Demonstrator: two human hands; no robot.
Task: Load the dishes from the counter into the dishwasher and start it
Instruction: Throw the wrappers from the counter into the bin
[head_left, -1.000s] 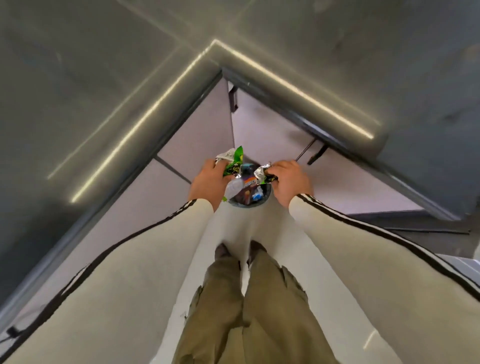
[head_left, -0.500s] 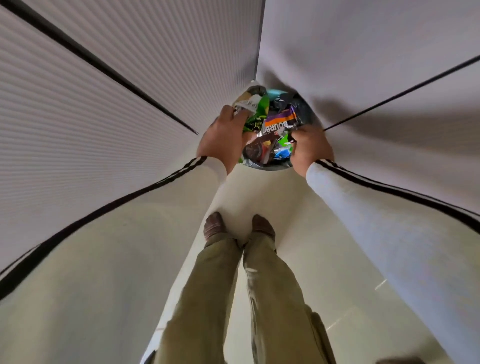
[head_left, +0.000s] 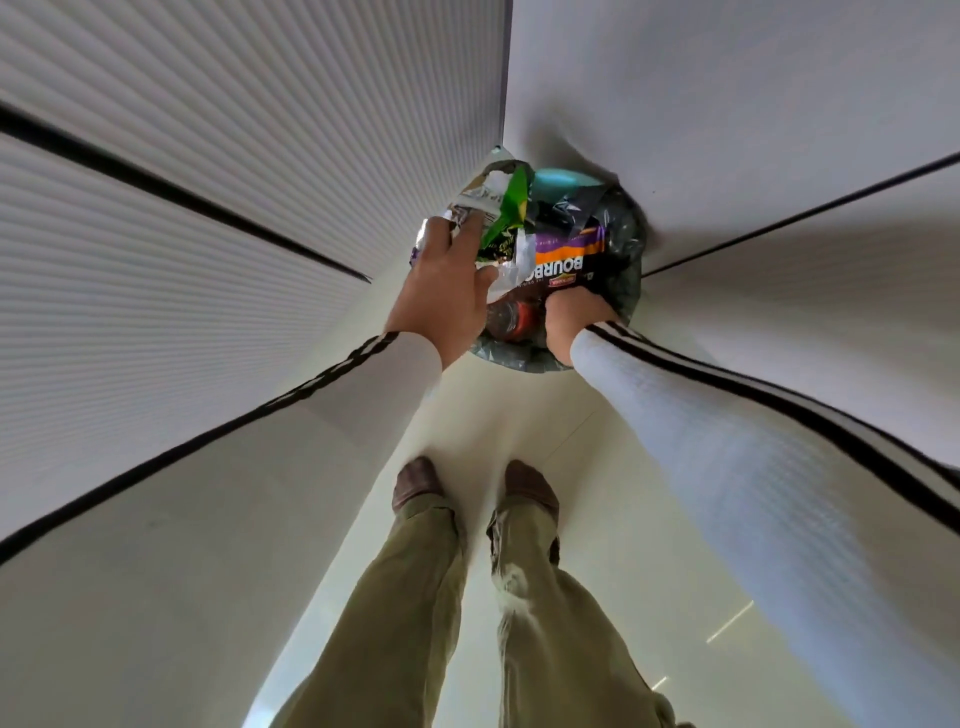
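Grey bag-lined round bin (head_left: 626, 244), wrapper-filled. Left hand (head_left: 447, 296): straight fingers pressing crumpled silver-green foil wrapper (head_left: 491, 208). Right hand (head_left: 574, 322): fingers curled into contents; hold cannot be told.

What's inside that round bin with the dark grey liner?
Crumpled green-and-silver foil wrappers, a purple-and-orange packet, a dark bottle with a red label and something teal. Anything deeper is covered by these.
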